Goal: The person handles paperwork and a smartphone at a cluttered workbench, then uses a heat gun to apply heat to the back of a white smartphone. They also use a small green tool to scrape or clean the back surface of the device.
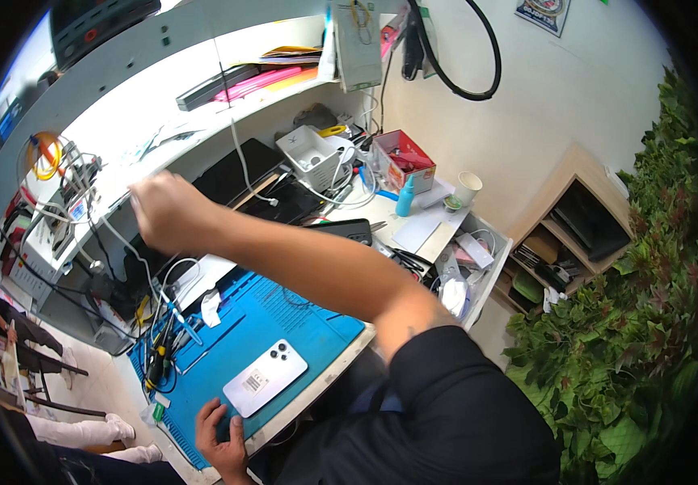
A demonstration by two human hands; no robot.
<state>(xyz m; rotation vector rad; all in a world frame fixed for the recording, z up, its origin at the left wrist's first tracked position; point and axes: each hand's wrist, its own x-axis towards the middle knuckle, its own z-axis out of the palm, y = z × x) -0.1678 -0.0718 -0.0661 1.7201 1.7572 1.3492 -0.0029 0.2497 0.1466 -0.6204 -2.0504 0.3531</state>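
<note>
**Pale lilac rectangular phone (265, 377) lies back-up on a blue rectangular work mat (328, 339)**

On the mat, the phone shows round dark camera lenses (274, 354) (a small printed label (256, 381) sits on its back too). At the mat's near edge, the bare left hand (221, 440) has thumb and fingers apart, thumb just beside the phone. Past the mat's far edge, the bare right hand (163, 212) is curled; I cannot tell whether it grips anything.
</note>
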